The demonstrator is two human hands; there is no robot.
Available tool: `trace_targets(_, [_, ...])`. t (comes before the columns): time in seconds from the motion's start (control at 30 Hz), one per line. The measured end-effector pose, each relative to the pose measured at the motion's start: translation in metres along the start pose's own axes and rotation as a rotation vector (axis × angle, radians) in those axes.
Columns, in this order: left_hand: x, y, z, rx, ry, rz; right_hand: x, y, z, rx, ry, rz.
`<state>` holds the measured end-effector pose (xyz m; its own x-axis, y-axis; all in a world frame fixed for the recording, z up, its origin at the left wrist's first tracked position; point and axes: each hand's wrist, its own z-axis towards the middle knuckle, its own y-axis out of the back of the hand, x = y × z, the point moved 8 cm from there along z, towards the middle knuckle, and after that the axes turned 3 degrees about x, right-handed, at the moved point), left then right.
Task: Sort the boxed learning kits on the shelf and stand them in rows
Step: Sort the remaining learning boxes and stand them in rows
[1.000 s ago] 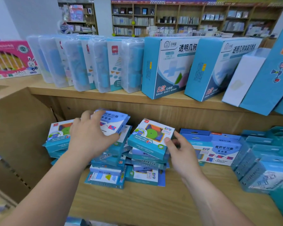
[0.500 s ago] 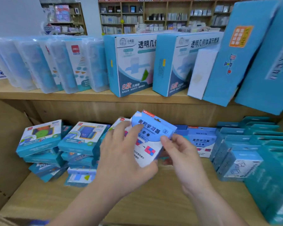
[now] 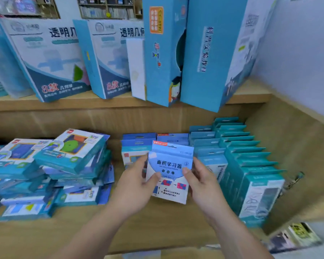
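A small light-blue kit box (image 3: 169, 171) with a hang tab and Chinese print stands upright in both my hands over the lower shelf (image 3: 157, 227). My left hand (image 3: 134, 186) grips its left edge, thumb on the front. My right hand (image 3: 200, 181) grips its right edge. Just behind it stand matching blue boxes (image 3: 138, 144) in a short row. At the left, flat teal kit boxes (image 3: 51, 171) lie in loose stacks. Rows of upright teal boxes (image 3: 251, 165) fill the right of the shelf.
The upper shelf (image 3: 82, 101) carries large blue and white cartons (image 3: 52, 58) and tall blue boxes (image 3: 213, 53) that lean forward over the lower bay. A wooden side wall (image 3: 292, 146) closes the bay on the right. A grey wall is beyond it.
The view has swung right. The light-blue box came from the left pile to the middle of the shelf, turned upright, and both hands now hold it by its sides.
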<state>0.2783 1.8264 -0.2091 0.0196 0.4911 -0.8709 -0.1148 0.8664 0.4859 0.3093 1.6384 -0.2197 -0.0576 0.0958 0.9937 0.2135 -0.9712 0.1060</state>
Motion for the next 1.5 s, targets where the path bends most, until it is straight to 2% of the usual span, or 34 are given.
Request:
trace_targets(0.1, [0.020,-0.017,0.002,-0.020,0.098,-0.073,-0.025,0.001,0.009,-0.061,-0.045,-0.152])
trace_targets(0.3, [0.045,-0.025,0.010,-0.112,0.132,-0.052,-0.047,-0.016,0.017,-0.129,-0.081,-0.393])
trace_targets(0.47, [0.058,-0.034,0.017,-0.106,0.112,-0.206,-0.052,-0.016,0.015,-0.202,-0.064,-0.283])
trace_targets(0.57, [0.064,-0.032,0.018,-0.163,0.087,-0.269,-0.052,-0.017,0.016,-0.217,-0.020,-0.259])
trace_targets(0.7, [0.072,-0.034,0.021,-0.130,0.068,-0.232,-0.045,-0.023,0.018,-0.199,0.079,-0.458])
trace_targets(0.87, [0.081,-0.031,0.027,-0.173,0.050,-0.089,-0.052,-0.024,0.021,-0.176,-0.035,-0.400])
trace_targets(1.07, [0.085,-0.055,0.036,-0.034,0.061,-0.218,-0.063,-0.023,0.034,-0.199,-0.137,-0.331])
trace_targets(1.17, [0.080,-0.060,0.044,0.015,0.066,-0.279,-0.064,-0.029,0.039,-0.147,-0.159,-0.333])
trace_targets(1.37, [0.078,-0.068,0.061,0.123,0.078,-0.329,-0.065,-0.039,0.049,-0.075,-0.120,-0.425])
trace_targets(1.5, [0.076,-0.063,0.058,0.031,0.093,-0.353,-0.065,-0.042,0.054,-0.007,-0.147,-0.431])
